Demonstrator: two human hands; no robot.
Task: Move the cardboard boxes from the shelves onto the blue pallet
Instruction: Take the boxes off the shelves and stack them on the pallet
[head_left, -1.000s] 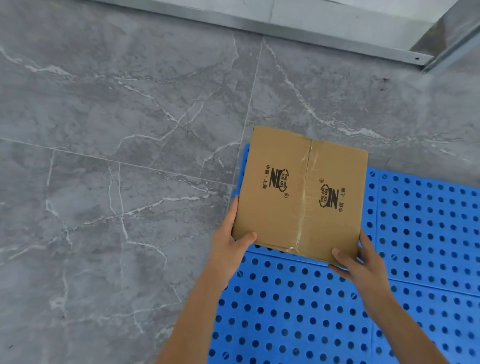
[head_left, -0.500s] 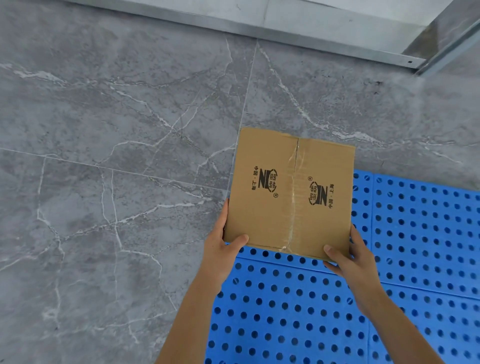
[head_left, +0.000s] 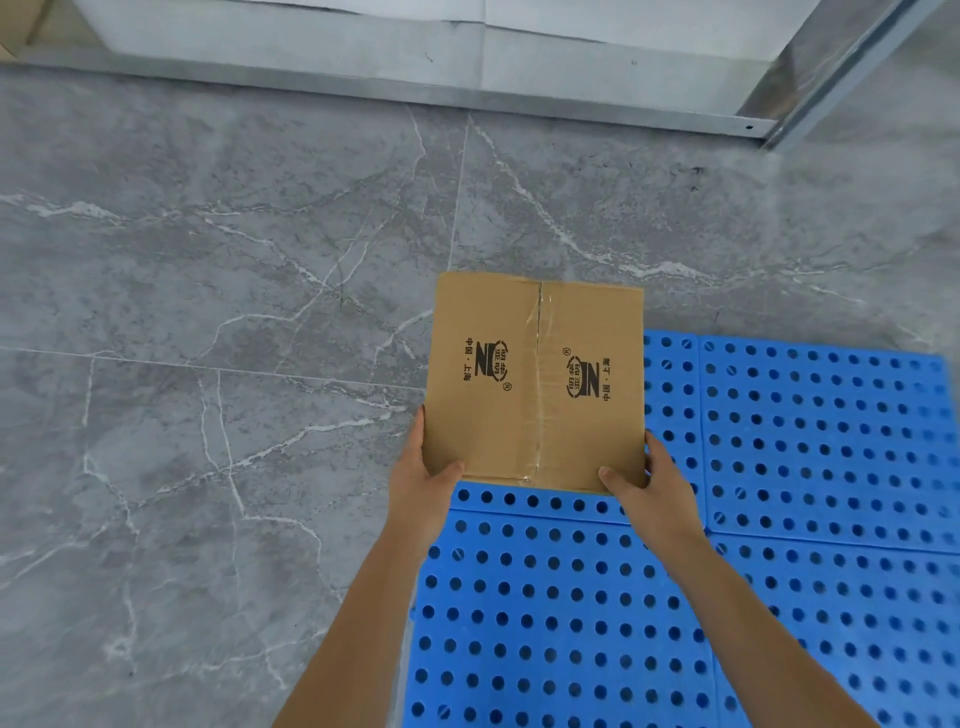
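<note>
A taped brown cardboard box (head_left: 535, 382) with black printed logos sits over the far left corner of the blue perforated pallet (head_left: 810, 457). My left hand (head_left: 421, 478) grips its near left corner, thumb on top. My right hand (head_left: 652, 486) grips the near right corner the same way. I cannot tell whether the box rests on the pallet or hovers just above it. The box hides the pallet's far left corner.
Grey marbled floor tiles (head_left: 208, 312) spread to the left and beyond the pallet. A metal shelf base rail (head_left: 467, 101) runs along the top, with an upright post (head_left: 841, 67) at the top right.
The box has turned square to the pallet edges and shifted slightly toward the pallet's far left corner, both hands still on it. The view has tilted up, showing more of the shelf rail.
</note>
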